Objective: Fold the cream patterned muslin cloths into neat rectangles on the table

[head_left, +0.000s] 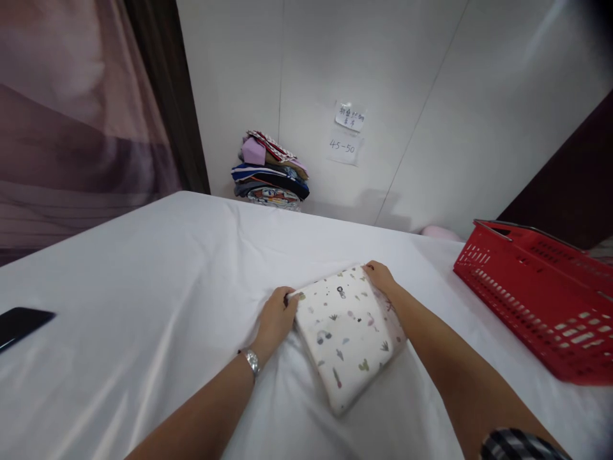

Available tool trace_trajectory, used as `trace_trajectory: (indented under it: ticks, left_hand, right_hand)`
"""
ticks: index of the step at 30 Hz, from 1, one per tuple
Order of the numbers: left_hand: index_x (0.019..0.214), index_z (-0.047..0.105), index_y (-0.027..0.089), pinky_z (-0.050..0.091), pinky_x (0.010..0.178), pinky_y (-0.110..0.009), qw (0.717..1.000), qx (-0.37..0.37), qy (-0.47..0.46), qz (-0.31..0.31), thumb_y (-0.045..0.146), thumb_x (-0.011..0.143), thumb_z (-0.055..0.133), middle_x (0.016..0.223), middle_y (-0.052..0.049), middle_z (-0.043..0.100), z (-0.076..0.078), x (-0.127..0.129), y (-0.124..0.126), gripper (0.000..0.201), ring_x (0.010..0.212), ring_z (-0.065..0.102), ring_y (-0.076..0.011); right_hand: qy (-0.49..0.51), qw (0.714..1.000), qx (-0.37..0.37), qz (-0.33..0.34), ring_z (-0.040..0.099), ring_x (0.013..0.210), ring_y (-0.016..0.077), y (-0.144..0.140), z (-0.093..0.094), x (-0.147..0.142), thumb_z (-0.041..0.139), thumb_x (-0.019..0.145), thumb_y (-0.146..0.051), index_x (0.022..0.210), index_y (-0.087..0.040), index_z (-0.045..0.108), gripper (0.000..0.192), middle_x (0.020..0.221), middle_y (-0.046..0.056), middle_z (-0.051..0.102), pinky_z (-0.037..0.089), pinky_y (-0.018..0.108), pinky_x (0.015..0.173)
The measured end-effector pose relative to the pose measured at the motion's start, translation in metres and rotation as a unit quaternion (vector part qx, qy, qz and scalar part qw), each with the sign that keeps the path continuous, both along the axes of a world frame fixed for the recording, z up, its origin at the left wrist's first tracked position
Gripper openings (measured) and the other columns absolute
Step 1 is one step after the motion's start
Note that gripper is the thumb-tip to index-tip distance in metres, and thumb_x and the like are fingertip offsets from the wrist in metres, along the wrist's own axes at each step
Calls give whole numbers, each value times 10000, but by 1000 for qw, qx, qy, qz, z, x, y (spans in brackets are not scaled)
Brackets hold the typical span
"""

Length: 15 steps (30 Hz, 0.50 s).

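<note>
A folded white cloth point(347, 329) printed with small plants and shapes lies tilted on the white-covered table point(143, 306). At its far left corner, my left hand point(276, 316) grips the edge between thumb and fingers; a silver bracelet is on that wrist. My right hand point(380, 278) is closed on the far right corner of the same cloth. The right hand's fingertips are partly hidden behind the fabric. A looser layer of the cloth shows along its right side, beside my right forearm.
A red plastic basket point(531, 294) with a metal handle stands at the right. Folded fabrics point(271, 171) are stacked against the wall behind the table. A dark flat object point(22, 324) lies at the left edge. Paper notes point(348, 118) are on the wall.
</note>
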<state>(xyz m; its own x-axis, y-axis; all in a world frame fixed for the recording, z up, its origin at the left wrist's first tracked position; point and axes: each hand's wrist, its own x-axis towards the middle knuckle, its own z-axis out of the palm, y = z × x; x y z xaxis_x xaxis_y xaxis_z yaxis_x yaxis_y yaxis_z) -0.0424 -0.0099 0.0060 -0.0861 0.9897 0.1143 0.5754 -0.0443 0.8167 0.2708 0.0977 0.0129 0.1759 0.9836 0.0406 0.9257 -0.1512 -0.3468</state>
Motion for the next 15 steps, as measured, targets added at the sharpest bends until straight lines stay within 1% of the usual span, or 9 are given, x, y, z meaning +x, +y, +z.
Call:
trace_trajectory:
  ticks: [6, 11, 15]
  left_hand:
    - [1096, 577, 198, 456, 765, -331, 1000, 13, 5, -6, 372, 844, 451, 938, -46, 634, -4, -1, 1, 331, 794, 580, -184]
    - [1101, 578, 181, 460, 799, -334, 1000, 26, 1, -13, 358, 847, 449, 979, -59, 634, -4, -1, 1, 336, 844, 586, -191]
    - [1062, 598, 181, 458, 819, -334, 999, 30, 1, -23, 342, 849, 445, 1000, -59, 637, -4, -1, 1, 308, 850, 588, -189]
  right_hand:
    - [-16, 999, -30, -15, 589, 973, 223, 0, 0, -2, 386, 898, -383, 941, -180, 645, 332, 1020, 103, 670, 407, 282, 791]
    - [-20, 999, -46, -16, 595, 985, 262, -4, 1, 1, 390, 891, -454, 883, -146, 668, 414, 1015, 153, 668, 412, 318, 818]
    - [1, 999, -39, -13, 597, 987, 279, -10, 1, 10, 445, 858, -497, 841, -144, 684, 427, 981, 151, 680, 415, 327, 831]
